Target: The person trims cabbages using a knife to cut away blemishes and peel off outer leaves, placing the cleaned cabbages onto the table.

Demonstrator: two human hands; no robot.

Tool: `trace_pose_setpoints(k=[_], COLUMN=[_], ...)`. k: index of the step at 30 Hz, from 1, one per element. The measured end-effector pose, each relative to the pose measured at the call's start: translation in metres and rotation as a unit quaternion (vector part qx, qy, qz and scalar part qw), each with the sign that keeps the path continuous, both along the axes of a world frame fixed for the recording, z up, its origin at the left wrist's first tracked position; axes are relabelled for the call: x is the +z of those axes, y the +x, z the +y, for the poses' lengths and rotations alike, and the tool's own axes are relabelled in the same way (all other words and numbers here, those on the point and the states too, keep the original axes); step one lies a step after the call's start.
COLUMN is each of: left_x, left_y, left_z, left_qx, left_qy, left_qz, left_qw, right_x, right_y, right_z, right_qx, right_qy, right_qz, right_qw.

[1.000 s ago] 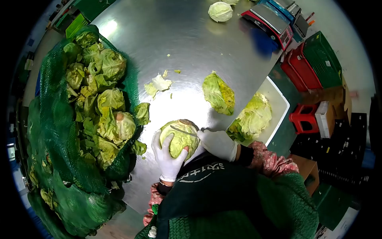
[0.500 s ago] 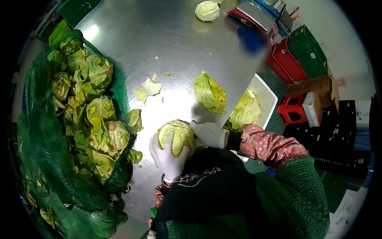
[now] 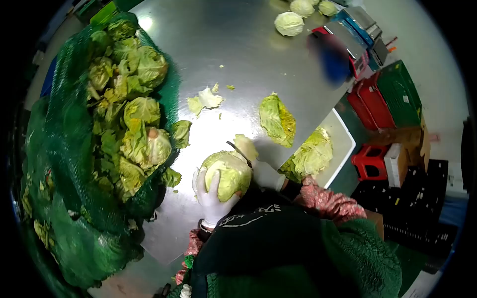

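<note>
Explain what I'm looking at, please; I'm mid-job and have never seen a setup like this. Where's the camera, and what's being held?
There's no machine here, just two white-gloved human hands. The one viewpoint is a head-worn camera looking forward and down. The left hand steadies a cabbage head; the right hand holds a knife at its far side, beside a pale leaf piece. On the steel table lie a yellowing leaf and scraps, with paler cabbages toward the far end. A green mesh sack of cabbages fills the left; a white bin with leafy cabbage in it stands right.
</note>
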State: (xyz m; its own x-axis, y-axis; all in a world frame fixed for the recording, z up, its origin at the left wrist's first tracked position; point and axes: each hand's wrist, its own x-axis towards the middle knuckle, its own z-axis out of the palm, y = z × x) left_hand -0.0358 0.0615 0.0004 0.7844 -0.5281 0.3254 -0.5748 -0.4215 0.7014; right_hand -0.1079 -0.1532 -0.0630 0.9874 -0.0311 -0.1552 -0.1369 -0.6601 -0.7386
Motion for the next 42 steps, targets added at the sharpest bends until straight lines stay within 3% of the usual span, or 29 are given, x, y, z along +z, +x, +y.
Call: trace_pose_setpoints(k=[1,2,3,4,5,6,8,11,12,15,16,19,21,23,25,27,33,34,37,38,40,42], left_x=[0.0,0.0,0.001,0.003,0.004,0.003,0.006,0.008,0.0,-0.005,-0.009,-0.005,-0.001,0.0,-0.001,0.0,0.009,0.015,0.023,0.024,0.023,0.021], left_y=[0.001,0.001,0.001,0.005,0.011,0.018,0.034,0.043,0.041,0.032,0.027,0.026,0.027,0.026,0.019,0.018,0.01,0.009,0.009,0.008,0.003,0.001], left_z=[0.007,0.015,0.022,0.025,0.023,0.021,0.011,-0.014,-0.02,-0.025,-0.023,-0.008,0.001,0.002,-0.007,-0.012,-0.024,-0.027,-0.033,-0.034,-0.033,-0.029], left_qx=[0.006,0.005,0.004,0.017,0.043,0.054,0.067,0.111,0.114,0.093,0.098,0.12,0.024,0.014,0.059,0.071,0.068,0.056,0.029,0.028,0.02,0.028], left_qy=[0.006,-0.025,-0.058,-0.094,-0.124,-0.143,-0.164,-0.195,-0.155,-0.108,-0.131,-0.144,-0.269,-0.233,-0.165,-0.15,-0.086,-0.086,-0.079,-0.08,-0.037,-0.045], left_qz=[-0.005,0.037,0.078,0.115,0.122,0.117,0.107,0.191,0.175,0.159,0.16,0.191,0.385,0.362,0.277,0.271,0.139,0.138,0.151,0.151,0.124,0.133], left_qw=[1.0,0.999,0.995,0.989,0.984,0.981,0.978,0.956,0.966,0.977,0.973,0.964,0.883,0.903,0.945,0.948,0.984,0.985,0.985,0.985,0.991,0.99], right_x=[0.005,0.017,0.033,0.05,0.051,0.049,0.06,0.07,0.068,0.052,0.055,0.058,0.063,0.06,0.082,0.08,0.106,0.107,0.078,0.063,0.024,0.01], right_y=[0.004,0.008,0.011,0.012,0.013,0.014,0.018,0.022,0.022,0.016,0.008,-0.006,-0.01,-0.01,-0.005,-0.008,-0.002,-0.001,0.001,0.002,0.003,0.004], right_z=[0.006,0.012,0.019,0.024,0.024,0.022,0.016,0.008,0.004,-0.016,-0.023,-0.035,-0.038,-0.036,-0.015,0.006,0.024,0.025,0.011,0.006,-0.005,-0.026], right_qx=[-0.019,-0.109,-0.196,-0.218,-0.214,-0.194,-0.163,-0.199,-0.2,-0.318,-0.339,-0.312,-0.306,-0.292,-0.248,-0.138,-0.097,-0.099,-0.08,-0.08,-0.161,-0.142], right_qy=[0.084,0.218,0.344,0.369,0.372,0.299,0.195,-0.06,-0.063,0.269,0.322,0.338,0.299,0.014,-0.005,-0.079,-0.166,-0.172,-0.26,-0.261,-0.143,-0.213], right_qz=[0.139,0.194,0.244,0.186,0.183,0.095,0.022,-0.039,-0.042,0.035,0.092,0.163,0.211,0.057,0.024,-0.197,-0.095,-0.12,-0.216,-0.216,-0.181,-0.121], right_qw=[0.987,0.95,0.885,0.884,0.885,0.929,0.967,0.977,0.977,0.908,0.879,0.873,0.879,0.955,0.968,0.967,0.977,0.973,0.938,0.938,0.96,0.959])
